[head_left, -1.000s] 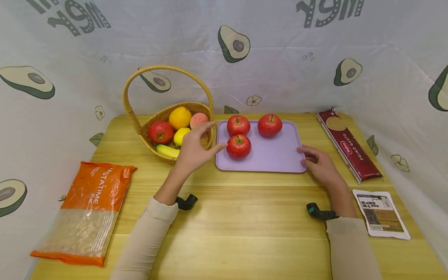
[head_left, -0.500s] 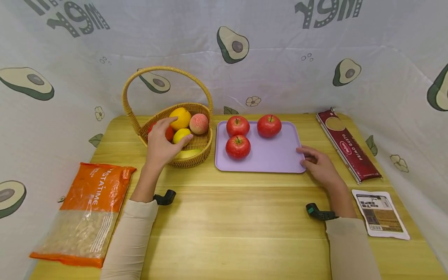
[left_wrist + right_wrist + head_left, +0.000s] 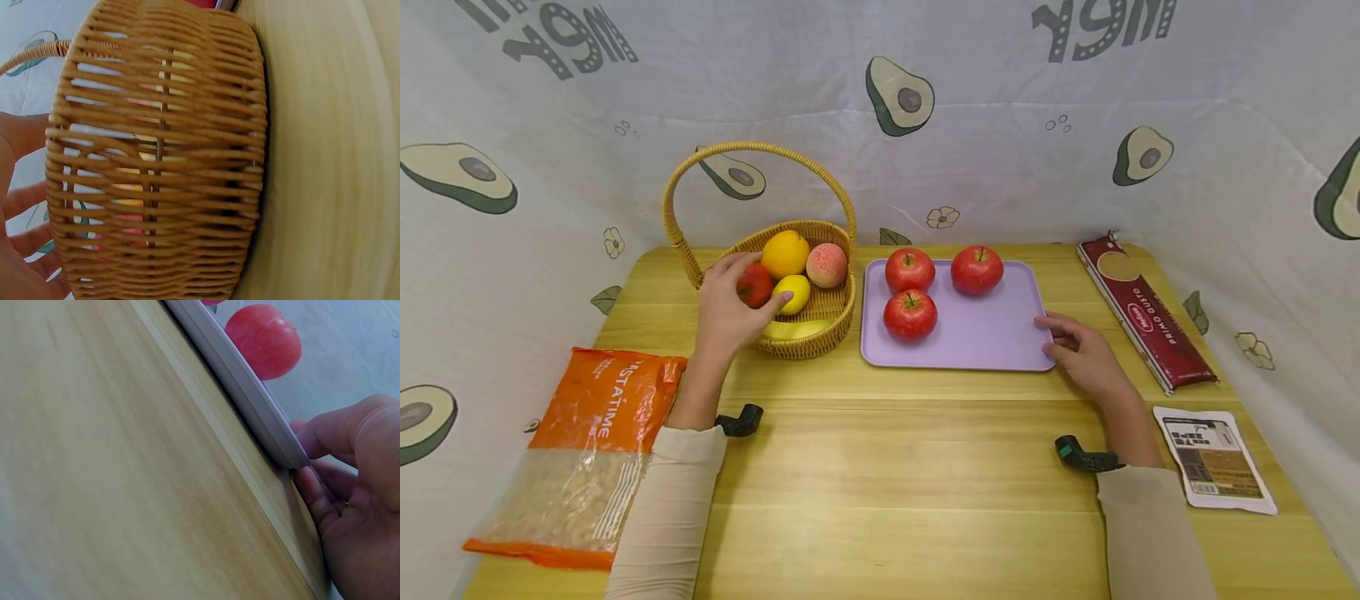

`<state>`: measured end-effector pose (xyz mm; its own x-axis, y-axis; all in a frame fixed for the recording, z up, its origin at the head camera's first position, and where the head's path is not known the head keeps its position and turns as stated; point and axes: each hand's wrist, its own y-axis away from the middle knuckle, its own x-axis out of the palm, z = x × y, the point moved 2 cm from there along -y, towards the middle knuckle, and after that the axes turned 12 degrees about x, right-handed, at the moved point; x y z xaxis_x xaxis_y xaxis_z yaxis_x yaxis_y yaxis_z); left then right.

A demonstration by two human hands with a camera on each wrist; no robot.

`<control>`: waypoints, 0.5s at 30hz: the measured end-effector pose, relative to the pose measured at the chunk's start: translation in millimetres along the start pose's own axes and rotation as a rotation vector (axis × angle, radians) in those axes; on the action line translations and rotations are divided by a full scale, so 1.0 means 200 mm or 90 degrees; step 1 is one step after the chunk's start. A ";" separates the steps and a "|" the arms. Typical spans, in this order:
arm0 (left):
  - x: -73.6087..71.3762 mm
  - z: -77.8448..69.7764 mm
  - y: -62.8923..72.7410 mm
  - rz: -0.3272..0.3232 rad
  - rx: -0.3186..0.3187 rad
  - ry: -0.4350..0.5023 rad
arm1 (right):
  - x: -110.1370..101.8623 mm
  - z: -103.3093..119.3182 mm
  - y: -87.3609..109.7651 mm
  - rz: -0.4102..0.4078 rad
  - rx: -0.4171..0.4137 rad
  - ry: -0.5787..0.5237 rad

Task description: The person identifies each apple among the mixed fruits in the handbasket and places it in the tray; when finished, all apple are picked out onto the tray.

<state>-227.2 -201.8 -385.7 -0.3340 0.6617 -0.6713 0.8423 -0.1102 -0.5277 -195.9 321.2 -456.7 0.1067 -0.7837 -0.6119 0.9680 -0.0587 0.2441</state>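
Observation:
My left hand point(image 3: 728, 304) reaches over the left side of the wicker basket point(image 3: 847, 312), fingers spread and loosely bent around a red apple point(image 3: 756, 285). Its thumb overlaps a lemon point(image 3: 793, 293) in the head view. Also in the basket lie an orange-yellow round fruit point(image 3: 786, 252), a peach point(image 3: 827, 266) and a banana point(image 3: 797, 330). In the left wrist view the basket wall point(image 3: 169, 156) hides most of the fruit. My right hand point(image 3: 1086, 354) pinches the right edge of the purple tray point(image 3: 988, 333), thumb and fingers at its rim point(image 3: 281, 447). Three red apples point(image 3: 910, 315) sit on the tray.
An orange pasta bag point(image 3: 580, 450) lies at the left, beside the left forearm. On the right are a dark red packet point(image 3: 1146, 312) and a white pouch point(image 3: 1216, 460). The basket's tall handle point(image 3: 760, 147) arches above the fruit. A printed curtain point(image 3: 970, 150) stands behind the table.
My left hand has moved left from beside the tray, across the basket, to the red apple at its left side. The right hand stays at the tray's edge.

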 end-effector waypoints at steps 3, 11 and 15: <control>0.00 0.02 0.00 0.009 -0.012 -0.001 | 0.00 0.00 0.00 0.001 -0.004 -0.003; -0.01 0.09 0.00 0.031 -0.047 -0.021 | 0.00 0.01 0.00 0.001 -0.008 -0.004; -0.01 0.11 0.01 0.048 -0.065 -0.033 | 0.00 0.01 0.01 0.000 -0.010 -0.002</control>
<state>-234.9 -220.0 -397.2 -0.2880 0.6147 -0.7343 0.9034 -0.0801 -0.4214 -195.1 319.7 -454.8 0.1062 -0.7854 -0.6098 0.9715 -0.0488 0.2320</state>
